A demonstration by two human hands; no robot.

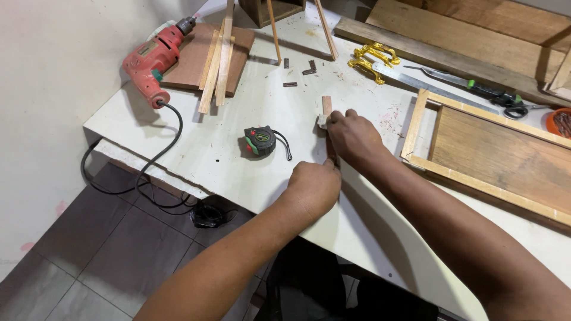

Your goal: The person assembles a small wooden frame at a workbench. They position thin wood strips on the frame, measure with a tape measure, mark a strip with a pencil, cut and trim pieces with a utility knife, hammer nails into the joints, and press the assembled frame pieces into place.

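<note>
— What do you see at the hands?

— My left hand (313, 186) is curled into a fist, pressing the near end of a thin wooden strip (326, 106) to the white table (238, 172). My right hand (354, 138) pinches a small pale piece at the strip; what piece, I cannot tell.

— Anything near?

— A tape measure (260, 141) just left of it.

The tabletop (250, 172) is white with reddish dust specks. The drill (150, 58) is red with a black cord (156, 156). The tape measure (260, 141) is black with red and green. The handles (373, 58) are shiny gold. The frame (488, 156) is pale wood around a brown panel.
</note>
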